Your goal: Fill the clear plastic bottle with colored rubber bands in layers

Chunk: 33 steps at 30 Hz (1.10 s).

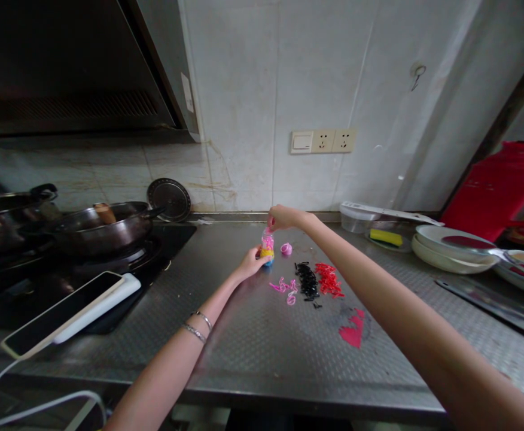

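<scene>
My left hand (252, 263) is wrapped round a small clear bottle (267, 244) that stands on the metal counter, with pink, yellow and blue bands of colour inside. Over its mouth my right hand (284, 217) is pinched, and a bit of pink shows at the fingertips, too small to make out fully. A pink cap (286, 248) lies just right of the bottle. Nearer to me are some loose pink bands (284, 286), a pile of small black pieces (307, 281) and a pile of small red pieces (329, 280).
Torn red paper (353, 329) lies at the front right of the counter (244, 353). On the left are a phone (62, 311) on a white power bank and a pan (104, 230) on the stove. Plates (445, 254), a yellow sponge (386, 237) and a red thermos (497, 191) stand right.
</scene>
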Each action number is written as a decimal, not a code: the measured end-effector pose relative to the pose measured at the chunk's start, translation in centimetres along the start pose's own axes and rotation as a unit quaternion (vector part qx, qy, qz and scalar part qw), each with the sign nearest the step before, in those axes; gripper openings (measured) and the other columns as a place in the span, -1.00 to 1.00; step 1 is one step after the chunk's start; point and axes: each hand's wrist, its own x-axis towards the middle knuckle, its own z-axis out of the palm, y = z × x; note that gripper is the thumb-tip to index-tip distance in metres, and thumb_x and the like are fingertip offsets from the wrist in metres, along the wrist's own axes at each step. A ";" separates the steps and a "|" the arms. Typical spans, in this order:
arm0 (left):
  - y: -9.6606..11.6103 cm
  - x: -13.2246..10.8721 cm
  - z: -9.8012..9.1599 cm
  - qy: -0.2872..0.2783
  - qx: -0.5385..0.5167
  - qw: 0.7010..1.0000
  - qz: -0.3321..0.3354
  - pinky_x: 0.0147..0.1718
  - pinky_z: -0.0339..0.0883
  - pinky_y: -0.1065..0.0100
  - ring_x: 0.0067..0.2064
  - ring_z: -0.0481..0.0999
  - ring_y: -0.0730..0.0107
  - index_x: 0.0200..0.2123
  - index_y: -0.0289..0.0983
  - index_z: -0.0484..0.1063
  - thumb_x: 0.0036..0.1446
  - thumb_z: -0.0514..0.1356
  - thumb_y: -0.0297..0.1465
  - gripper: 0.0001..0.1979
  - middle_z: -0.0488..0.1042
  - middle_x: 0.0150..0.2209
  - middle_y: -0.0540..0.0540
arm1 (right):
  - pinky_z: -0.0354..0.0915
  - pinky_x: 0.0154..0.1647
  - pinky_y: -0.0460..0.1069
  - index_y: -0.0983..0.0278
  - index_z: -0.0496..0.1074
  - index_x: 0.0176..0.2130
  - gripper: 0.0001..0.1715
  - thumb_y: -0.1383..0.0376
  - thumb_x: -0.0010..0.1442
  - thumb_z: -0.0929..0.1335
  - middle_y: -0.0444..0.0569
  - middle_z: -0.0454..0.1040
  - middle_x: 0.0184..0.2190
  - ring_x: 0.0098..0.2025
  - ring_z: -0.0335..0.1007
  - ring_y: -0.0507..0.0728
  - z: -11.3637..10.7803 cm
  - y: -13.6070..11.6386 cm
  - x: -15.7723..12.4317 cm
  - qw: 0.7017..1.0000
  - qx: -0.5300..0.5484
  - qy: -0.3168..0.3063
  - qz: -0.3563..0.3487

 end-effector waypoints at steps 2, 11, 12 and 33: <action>-0.1 0.0 0.0 -0.002 0.000 1.000 0.001 -0.15 0.29 0.28 -0.20 0.45 0.31 -0.13 -0.39 0.34 -0.04 0.22 -0.35 -0.62 0.47 -0.17 -0.21 | 0.21 -0.52 -0.15 0.33 0.53 -0.30 -0.71 0.32 -0.14 0.43 -0.01 0.53 -0.43 -0.45 0.39 0.04 -0.2 -0.4 0.5 0.999 -0.019 -0.026 0.001; -0.4 0.1 0.1 -0.001 -0.006 1.000 0.005 -0.14 0.29 0.25 -0.17 0.45 0.29 -0.09 -0.39 0.32 -0.04 0.21 -0.36 -0.59 0.46 -0.15 -0.22 | 0.24 -0.48 -0.14 0.35 0.53 -0.30 -0.66 0.34 -0.19 0.44 -0.02 0.53 -0.43 -0.44 0.39 0.03 -0.3 -0.4 1.5 0.997 -0.019 -0.066 -0.026; -0.5 0.1 0.1 -0.001 -0.005 1.000 0.006 -0.14 0.29 0.26 -0.18 0.45 0.29 -0.10 -0.40 0.33 -0.04 0.21 -0.36 -0.60 0.45 -0.15 -0.22 | 0.24 -0.48 -0.14 0.35 0.53 -0.30 -0.67 0.35 -0.18 0.44 -0.02 0.53 -0.44 -0.44 0.38 0.02 -0.3 -0.3 1.5 0.997 -0.015 -0.066 -0.024; 0.1 0.1 0.1 0.006 -0.018 1.000 -0.024 -0.16 0.29 0.28 -0.20 0.45 0.28 -0.16 -0.40 0.36 -0.07 0.23 -0.33 -0.61 0.47 -0.18 -0.20 | 0.19 -0.43 -0.16 0.29 0.49 -0.28 -0.68 0.39 -0.11 0.30 -0.06 0.50 -0.38 -0.40 0.35 0.02 7.9 0.6 -8.7 0.984 0.165 -0.064 -0.019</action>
